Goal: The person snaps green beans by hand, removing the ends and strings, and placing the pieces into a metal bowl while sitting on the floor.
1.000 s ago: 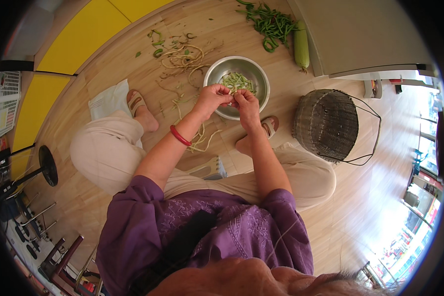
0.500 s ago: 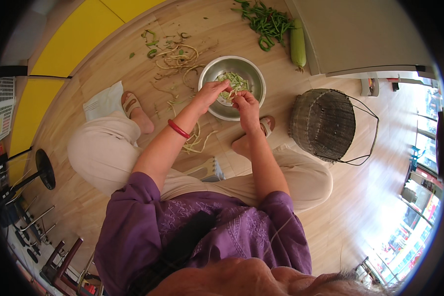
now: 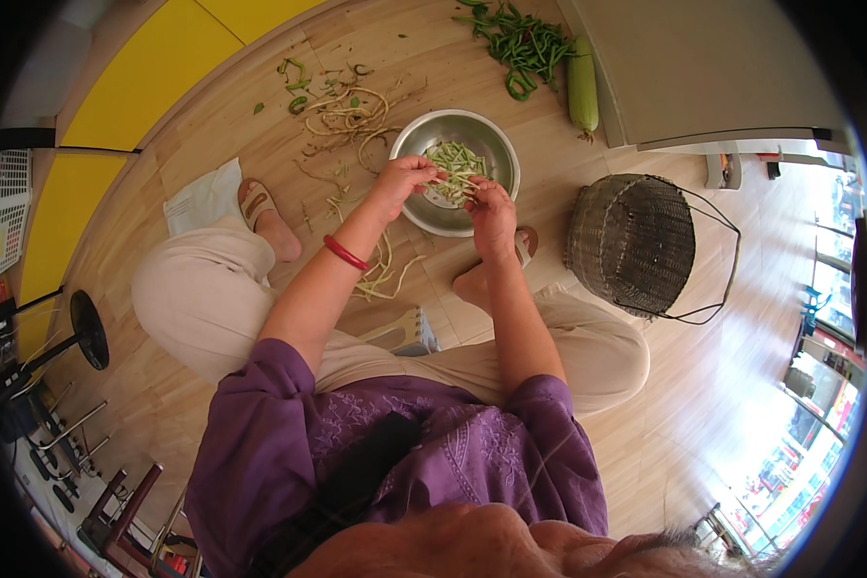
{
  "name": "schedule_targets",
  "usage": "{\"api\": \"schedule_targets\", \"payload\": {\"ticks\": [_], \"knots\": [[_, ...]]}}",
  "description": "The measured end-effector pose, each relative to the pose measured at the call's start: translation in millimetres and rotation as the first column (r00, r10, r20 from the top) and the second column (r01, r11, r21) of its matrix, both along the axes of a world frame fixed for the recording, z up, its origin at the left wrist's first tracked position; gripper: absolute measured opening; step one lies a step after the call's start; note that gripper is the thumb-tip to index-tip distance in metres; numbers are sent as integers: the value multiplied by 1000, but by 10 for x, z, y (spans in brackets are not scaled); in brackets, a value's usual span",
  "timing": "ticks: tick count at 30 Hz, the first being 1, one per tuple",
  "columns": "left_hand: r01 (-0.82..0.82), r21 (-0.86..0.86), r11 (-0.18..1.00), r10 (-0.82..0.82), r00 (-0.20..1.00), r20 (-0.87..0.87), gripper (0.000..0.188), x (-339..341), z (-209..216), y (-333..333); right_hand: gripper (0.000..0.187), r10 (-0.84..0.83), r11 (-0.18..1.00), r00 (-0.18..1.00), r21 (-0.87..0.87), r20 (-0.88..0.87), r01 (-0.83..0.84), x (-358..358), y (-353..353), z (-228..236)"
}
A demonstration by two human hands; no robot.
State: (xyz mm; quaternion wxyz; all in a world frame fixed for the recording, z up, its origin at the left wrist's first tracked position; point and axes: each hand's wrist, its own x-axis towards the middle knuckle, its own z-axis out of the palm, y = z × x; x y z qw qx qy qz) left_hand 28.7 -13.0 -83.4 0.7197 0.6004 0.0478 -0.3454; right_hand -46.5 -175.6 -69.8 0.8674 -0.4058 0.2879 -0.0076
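A round steel bowl [image 3: 498, 144] stands on the floor in front of me, with many short pale-green bean pieces [image 3: 455, 155] in it. Over its near half, my left hand [image 3: 404, 184] and my right hand [image 3: 492, 209] pinch a thin, pale long bean [image 3: 456, 183] stretched between their fingertips. A red bangle [image 3: 345, 252] circles my left wrist. Uncut long beans [image 3: 387, 272] lie on the floor between my feet, near the bowl's left side. My fingers hide part of the bean's ends.
More long beans with scraps [image 3: 349, 114] are spread left of the bowl. Green peppers [image 3: 525, 43] and a pale-green gourd [image 3: 581, 89] lie at the far right beside a cabinet [image 3: 684, 72]. A dark wicker basket [image 3: 588, 241] with a handle rests to the right.
My hands have moved slightly apart over the bowl. The bean now shows between their fingertips, and my left hand has turned from flatter fingers to a pinch.
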Motion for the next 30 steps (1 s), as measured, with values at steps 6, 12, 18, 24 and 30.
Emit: {"api": "schedule_targets", "payload": {"ticks": [6,12,18,24,30], "knots": [[-166,-234,958,105,962,-253,9,-18,-22,33,8,-57,989,992,143,113,41,-22,-21,0],[-214,-417,884,73,942,-329,10,-74,-103,6,5,-88,970,992,235,91,64,-27,-69,-57],[-324,-509,797,70,888,-455,18,-68,-144,-2,4,-91,969,995,236,41,78,-39,-92,-127],[-211,-452,867,14,916,-400,15,-96,10,-36,7,-18,990,1000,141,22,14,2,-48,-37],[-42,-163,986,11,983,-183,11,-109,-16,-92,10,25,992,998,120,52,-31,4,-15,17]]}}
